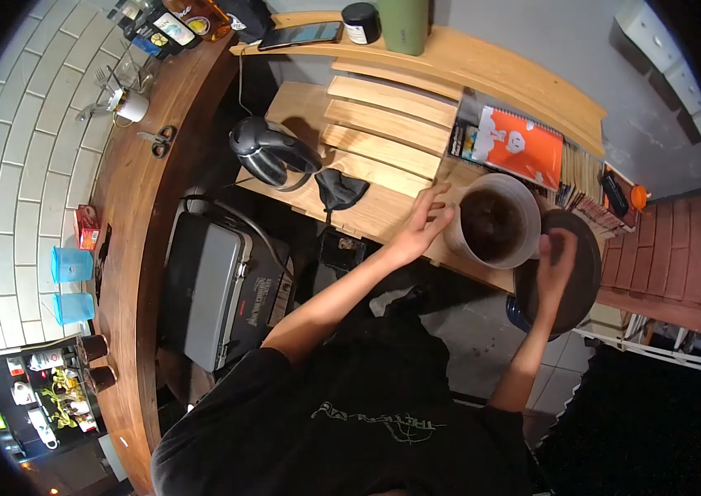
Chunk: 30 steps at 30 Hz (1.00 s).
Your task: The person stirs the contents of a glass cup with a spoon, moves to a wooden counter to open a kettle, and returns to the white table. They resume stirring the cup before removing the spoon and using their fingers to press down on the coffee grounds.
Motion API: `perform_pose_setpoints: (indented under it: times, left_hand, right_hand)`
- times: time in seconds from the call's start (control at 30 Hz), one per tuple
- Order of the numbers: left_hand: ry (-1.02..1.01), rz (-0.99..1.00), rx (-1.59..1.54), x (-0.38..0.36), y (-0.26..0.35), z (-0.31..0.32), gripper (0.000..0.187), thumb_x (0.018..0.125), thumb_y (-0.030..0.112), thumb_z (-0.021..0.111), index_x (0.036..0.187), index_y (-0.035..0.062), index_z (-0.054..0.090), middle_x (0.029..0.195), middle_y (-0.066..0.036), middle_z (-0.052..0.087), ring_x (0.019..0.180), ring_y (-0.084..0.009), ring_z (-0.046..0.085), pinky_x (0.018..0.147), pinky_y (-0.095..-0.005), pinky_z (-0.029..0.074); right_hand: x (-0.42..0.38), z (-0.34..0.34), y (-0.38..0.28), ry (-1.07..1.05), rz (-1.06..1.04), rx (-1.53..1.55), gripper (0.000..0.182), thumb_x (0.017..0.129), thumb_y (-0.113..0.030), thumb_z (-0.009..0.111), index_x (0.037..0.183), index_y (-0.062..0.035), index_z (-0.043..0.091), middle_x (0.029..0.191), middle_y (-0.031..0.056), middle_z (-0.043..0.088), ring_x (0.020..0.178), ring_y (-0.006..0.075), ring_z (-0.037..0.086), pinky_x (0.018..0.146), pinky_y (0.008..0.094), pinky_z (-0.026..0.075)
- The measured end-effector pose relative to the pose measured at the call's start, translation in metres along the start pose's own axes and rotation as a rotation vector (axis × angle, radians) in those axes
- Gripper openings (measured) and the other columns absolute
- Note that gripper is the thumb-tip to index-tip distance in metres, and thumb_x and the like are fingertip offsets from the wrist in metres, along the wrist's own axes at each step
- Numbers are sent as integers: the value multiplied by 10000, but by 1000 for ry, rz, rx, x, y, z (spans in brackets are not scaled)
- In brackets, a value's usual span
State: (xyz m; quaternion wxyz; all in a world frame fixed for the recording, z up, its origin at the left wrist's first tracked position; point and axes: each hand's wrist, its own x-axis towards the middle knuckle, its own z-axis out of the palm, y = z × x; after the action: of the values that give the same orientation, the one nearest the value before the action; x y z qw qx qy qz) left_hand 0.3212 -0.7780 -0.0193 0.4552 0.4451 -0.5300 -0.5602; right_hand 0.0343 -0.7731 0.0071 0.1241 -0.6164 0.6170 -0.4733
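Observation:
A round translucent plastic tub (pixel 536 217) holding dark brown liquid (pixel 491 227) stands at the right end of the slatted wooden bench (pixel 383 136). My left hand (pixel 425 225) is beside the tub's left wall, its fingers spread and nothing in them. On the opposite side is my right hand (pixel 555 263), fingers apart and curved near the tub's lower right rim. That hand overlaps a dark round stool seat (pixel 578 289) in this view. Just behind the tub lies an orange spiral notebook (pixel 520 147).
A black kettle (pixel 268 153) and a black cloth pouch (pixel 340 190) are on the bench's left part. Books (pixel 584 183) line its right end. A phone (pixel 301 33), a dark jar (pixel 360 23) and a green bottle (pixel 402 25) sit on the shelf. Scissors (pixel 158 140) lie on the left counter.

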Motion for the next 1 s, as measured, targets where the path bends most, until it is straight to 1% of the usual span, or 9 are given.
perform_pose_setpoints:
  times: [0.13,0.23,0.37,0.53,0.67,0.77,0.83,0.93,1.0]
  left_hand:
    - [77,-49,13,-41,-11,-55,415,1030,194,550,1399,44,434,1386,-105,490,1188,-188,537,1019,-328,422]
    - [174,-113,-5,-79,-21,-109,368,1032,171,539,1366,37,461,1309,-75,557,1124,-156,569,997,-307,431]
    - [330,-102,-70,-116,-18,-182,299,1031,154,537,1307,40,514,1215,-35,596,1052,-124,587,891,-269,450]
    - [479,-96,-98,-140,-13,-257,247,1042,172,519,1260,57,542,1193,-18,606,1036,-115,594,872,-264,445]
    - [539,-114,-86,-159,-10,-296,225,1054,167,477,1219,44,567,1167,-23,612,1023,-117,595,862,-262,446]
    - [606,-127,-141,-175,-22,-312,223,1053,163,475,1215,40,567,1160,-28,612,1019,-117,595,863,-266,449]
    - [637,-145,-177,-185,-26,-318,222,1054,162,474,1213,39,568,1158,-30,612,1018,-117,595,865,-268,451]
    - [659,-160,-222,-194,-30,-323,224,1056,167,469,1206,37,571,1154,-32,612,1017,-119,596,873,-271,453]
    - [663,-161,-239,-198,-31,-326,226,1059,173,465,1202,37,573,1153,-33,612,1017,-121,597,878,-271,453]
  right_hand:
    - [-4,14,-97,206,-79,-32,182,960,-177,613,963,6,613,957,122,620,929,246,596,847,321,463]
    - [-22,71,-174,-122,-182,195,127,950,-97,598,1028,-8,643,998,139,644,972,284,618,883,376,479]
    - [-28,199,-242,-557,-256,399,278,944,-79,593,1215,-40,639,1131,164,619,1035,338,613,915,390,481]
    - [-19,324,-250,-616,-346,285,313,957,-100,580,1263,-54,624,1199,172,595,1071,358,597,938,428,473]
    - [-18,356,-252,-595,-411,177,300,960,-96,569,1245,-19,616,1191,183,598,1090,384,584,944,425,470]
    - [-15,364,-268,-593,-430,154,297,955,-85,573,1242,-17,606,1174,166,598,1121,359,577,945,434,470]
    - [-4,369,-298,-637,-494,161,301,960,-92,583,1258,-60,610,1264,154,557,1147,355,568,963,431,468]
    - [17,397,-321,-893,-511,186,317,934,-141,645,1249,-176,640,1426,131,436,1193,353,540,1036,432,445]
    - [33,412,-325,-912,-639,105,325,904,-146,674,1227,-178,654,1424,125,439,1201,345,534,1042,435,441]
